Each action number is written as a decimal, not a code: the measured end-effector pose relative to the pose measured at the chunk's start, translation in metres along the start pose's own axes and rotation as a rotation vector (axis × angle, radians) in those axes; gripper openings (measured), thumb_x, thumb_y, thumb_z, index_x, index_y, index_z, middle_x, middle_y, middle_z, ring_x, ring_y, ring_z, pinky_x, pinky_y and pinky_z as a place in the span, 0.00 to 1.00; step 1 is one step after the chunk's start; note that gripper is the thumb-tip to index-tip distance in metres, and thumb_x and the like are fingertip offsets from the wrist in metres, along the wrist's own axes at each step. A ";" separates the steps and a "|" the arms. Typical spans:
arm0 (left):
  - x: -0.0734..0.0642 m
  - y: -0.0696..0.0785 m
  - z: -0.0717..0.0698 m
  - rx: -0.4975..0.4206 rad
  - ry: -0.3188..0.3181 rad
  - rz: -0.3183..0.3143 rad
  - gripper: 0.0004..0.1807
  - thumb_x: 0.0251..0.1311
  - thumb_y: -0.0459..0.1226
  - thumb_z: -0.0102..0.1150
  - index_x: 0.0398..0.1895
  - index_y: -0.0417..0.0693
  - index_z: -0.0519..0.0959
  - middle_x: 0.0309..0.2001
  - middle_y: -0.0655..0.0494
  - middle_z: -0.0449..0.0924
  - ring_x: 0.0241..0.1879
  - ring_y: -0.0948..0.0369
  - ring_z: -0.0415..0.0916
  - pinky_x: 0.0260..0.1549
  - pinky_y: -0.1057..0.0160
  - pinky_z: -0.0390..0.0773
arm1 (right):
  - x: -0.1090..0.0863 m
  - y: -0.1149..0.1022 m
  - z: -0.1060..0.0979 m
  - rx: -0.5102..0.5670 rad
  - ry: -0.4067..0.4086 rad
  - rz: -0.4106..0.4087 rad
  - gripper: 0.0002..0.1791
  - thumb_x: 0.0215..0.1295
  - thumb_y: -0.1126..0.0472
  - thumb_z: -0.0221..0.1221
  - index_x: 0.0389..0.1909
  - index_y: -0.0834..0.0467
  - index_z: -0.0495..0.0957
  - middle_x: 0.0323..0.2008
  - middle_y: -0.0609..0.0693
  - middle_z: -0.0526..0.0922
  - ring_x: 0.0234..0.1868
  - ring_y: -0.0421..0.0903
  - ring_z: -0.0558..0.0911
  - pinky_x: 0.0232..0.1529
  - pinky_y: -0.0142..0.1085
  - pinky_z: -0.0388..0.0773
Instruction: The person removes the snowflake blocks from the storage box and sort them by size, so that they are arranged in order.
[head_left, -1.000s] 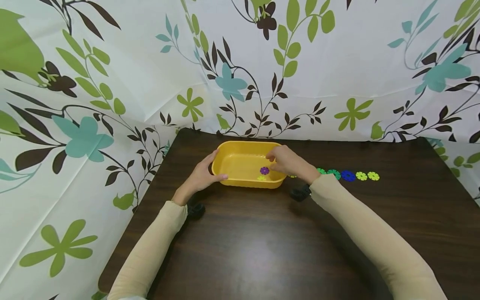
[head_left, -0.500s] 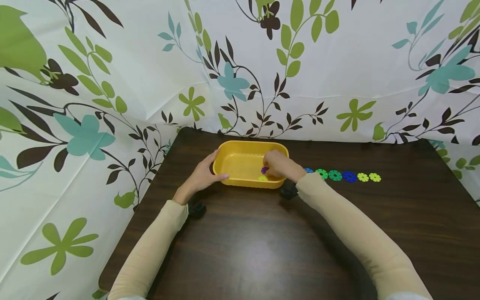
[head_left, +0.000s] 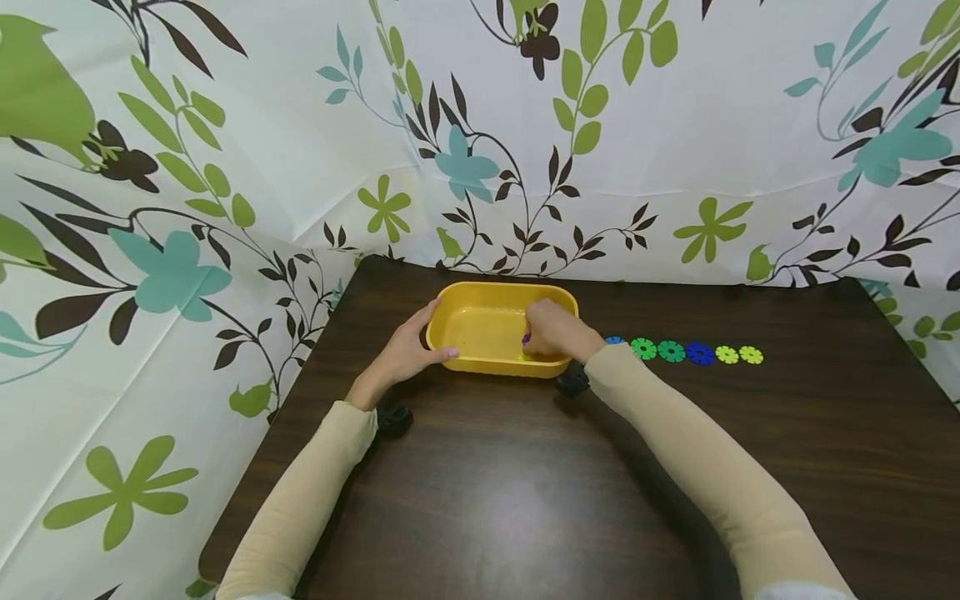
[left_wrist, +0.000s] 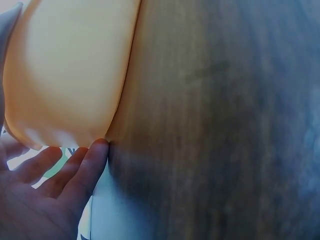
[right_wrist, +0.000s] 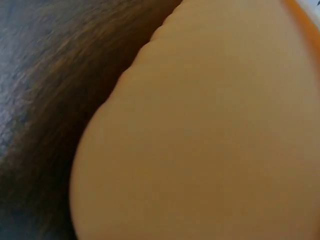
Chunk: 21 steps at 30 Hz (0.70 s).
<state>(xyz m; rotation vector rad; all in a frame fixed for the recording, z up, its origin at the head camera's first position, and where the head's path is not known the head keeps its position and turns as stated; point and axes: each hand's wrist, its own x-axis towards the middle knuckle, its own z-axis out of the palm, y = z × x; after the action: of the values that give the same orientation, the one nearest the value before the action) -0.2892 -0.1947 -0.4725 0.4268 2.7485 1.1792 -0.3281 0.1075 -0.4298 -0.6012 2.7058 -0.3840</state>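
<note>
My left hand (head_left: 406,350) holds the left end of a yellow plastic tray (head_left: 480,366), thumb over the near rim. In the left wrist view its fingers (left_wrist: 92,165) press against the tray's outer end wall (left_wrist: 80,75). My right hand (head_left: 553,327) reaches down inside the tray's right end, fingers bent. At those fingertips a purple notched plastic disc (head_left: 526,339) shows partly, with a sliver of a yellow disc (head_left: 522,357) below it. The hand hides the rest, so a grip cannot be made out. Only the tray's outer wall (right_wrist: 200,125) fills the right wrist view.
Right of the tray, several notched discs lie in a row: a blue disc (head_left: 614,340), a green disc (head_left: 643,349), a teal disc (head_left: 671,351), a dark blue disc (head_left: 701,353) and yellow discs (head_left: 738,355). Leaf-patterned cloth (head_left: 600,192) hangs behind the dark table (head_left: 480,467).
My right hand has come down and slightly left into the tray, covering more of the purple and yellow discs. The blue disc in the row has come into view. My left hand stays put.
</note>
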 end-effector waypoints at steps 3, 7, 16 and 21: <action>-0.001 0.001 0.000 0.003 -0.003 0.003 0.61 0.62 0.56 0.77 0.91 0.54 0.50 0.90 0.44 0.50 0.89 0.41 0.51 0.86 0.33 0.54 | 0.000 0.000 0.003 -0.018 0.024 0.007 0.22 0.66 0.60 0.70 0.16 0.53 0.71 0.15 0.44 0.65 0.18 0.41 0.64 0.22 0.31 0.59; -0.001 0.002 -0.001 0.011 -0.003 0.009 0.61 0.63 0.56 0.77 0.91 0.54 0.50 0.90 0.43 0.50 0.89 0.40 0.51 0.85 0.32 0.54 | -0.002 0.000 0.004 -0.024 0.063 0.010 0.18 0.65 0.59 0.67 0.18 0.53 0.71 0.17 0.44 0.67 0.20 0.41 0.66 0.24 0.32 0.61; -0.003 0.003 -0.001 0.010 0.000 0.005 0.61 0.63 0.55 0.77 0.91 0.54 0.49 0.90 0.43 0.50 0.89 0.40 0.50 0.86 0.32 0.53 | -0.012 0.003 0.003 0.041 0.208 -0.049 0.09 0.61 0.58 0.67 0.26 0.57 0.79 0.21 0.48 0.77 0.24 0.44 0.74 0.26 0.33 0.67; -0.003 0.003 -0.001 0.007 0.005 0.004 0.61 0.63 0.54 0.78 0.91 0.54 0.50 0.90 0.44 0.50 0.89 0.40 0.51 0.86 0.32 0.53 | -0.021 0.009 0.004 0.078 0.331 -0.070 0.12 0.60 0.55 0.70 0.36 0.60 0.85 0.32 0.52 0.87 0.34 0.48 0.80 0.37 0.37 0.80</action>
<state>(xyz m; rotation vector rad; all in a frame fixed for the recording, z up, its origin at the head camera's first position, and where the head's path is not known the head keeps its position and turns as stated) -0.2859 -0.1941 -0.4701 0.4301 2.7583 1.1736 -0.3123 0.1243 -0.4307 -0.6628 2.9688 -0.6568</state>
